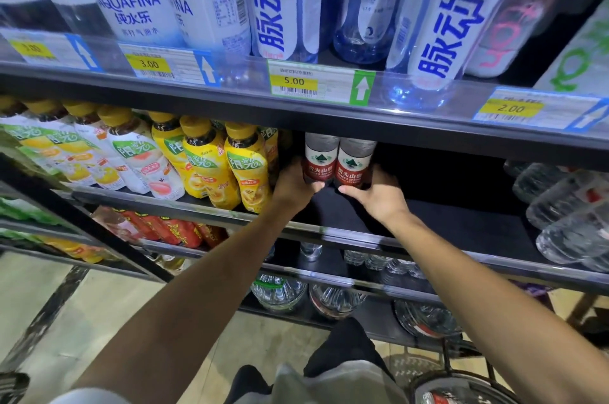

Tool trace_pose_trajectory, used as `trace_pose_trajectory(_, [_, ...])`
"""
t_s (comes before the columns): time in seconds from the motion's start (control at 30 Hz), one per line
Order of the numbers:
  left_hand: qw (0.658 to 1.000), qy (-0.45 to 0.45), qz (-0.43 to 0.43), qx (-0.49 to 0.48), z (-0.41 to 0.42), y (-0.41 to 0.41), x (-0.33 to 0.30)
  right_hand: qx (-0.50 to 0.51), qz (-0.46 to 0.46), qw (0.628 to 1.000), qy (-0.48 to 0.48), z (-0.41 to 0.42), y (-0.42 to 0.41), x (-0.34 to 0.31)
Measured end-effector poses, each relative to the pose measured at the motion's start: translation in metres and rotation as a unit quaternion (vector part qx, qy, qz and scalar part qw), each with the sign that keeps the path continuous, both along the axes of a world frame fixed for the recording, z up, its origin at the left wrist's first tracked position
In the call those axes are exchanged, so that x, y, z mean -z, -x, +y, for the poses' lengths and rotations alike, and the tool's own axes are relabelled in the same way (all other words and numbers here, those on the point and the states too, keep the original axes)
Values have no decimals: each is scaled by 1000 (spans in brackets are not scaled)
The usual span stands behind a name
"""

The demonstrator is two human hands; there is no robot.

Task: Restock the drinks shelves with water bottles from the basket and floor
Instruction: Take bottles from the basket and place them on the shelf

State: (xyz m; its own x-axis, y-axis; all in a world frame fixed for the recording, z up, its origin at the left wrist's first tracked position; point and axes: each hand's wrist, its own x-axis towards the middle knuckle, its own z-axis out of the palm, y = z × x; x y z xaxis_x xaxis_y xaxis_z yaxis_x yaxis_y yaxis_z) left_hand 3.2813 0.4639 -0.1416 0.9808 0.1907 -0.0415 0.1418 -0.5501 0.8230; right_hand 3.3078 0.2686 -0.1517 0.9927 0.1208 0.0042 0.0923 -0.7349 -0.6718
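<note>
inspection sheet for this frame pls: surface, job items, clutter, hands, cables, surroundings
Surface: black middle shelf, bare dark stretch to the right of the hands.
Job's things: two red-label water bottles upright, side by side, touching, at the shelf's back; basket at lower right, contents unclear.
Clutter: yellow tea bottles close on the left; clear water bottles lying at far right.
Hands: left hand grips the left bottle; right hand grips the right one.
Cables: nothing seen.
Surroundings: upper shelf with Aquafina bottles and price tags; lower shelves of water; tiled floor.
</note>
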Motion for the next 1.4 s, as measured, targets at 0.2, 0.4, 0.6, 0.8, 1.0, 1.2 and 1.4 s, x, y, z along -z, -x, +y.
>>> trace_pose_trajectory(0.2, [1000,26,8,-10,2,-2,-3,1,-14,1000,20,2,1,-1])
trace_pose_trajectory(0.4, [998,-49,23,28,0,6,-12,9,25,999,20,8,8,-7])
trace_pose_trajectory(0.6, [986,-125,56,98,7,51,-32,7,95,994,61,-20,51,-33])
trace_pose_trajectory(0.8, [941,-192,-79,268,18,114,-42,-49,24,994,91,-54,135,-60])
trace_pose_trajectory(1.0, [867,-302,-151,366,3,150,-45,-76,4,987,140,-93,218,-60])
trace_pose_trajectory(1.2, [837,-316,-131,426,-59,206,-31,-27,54,989,135,-153,315,-35])
trace_pose_trajectory(1.4, [754,-368,-103,533,-195,294,15,115,148,977,105,-262,480,11])
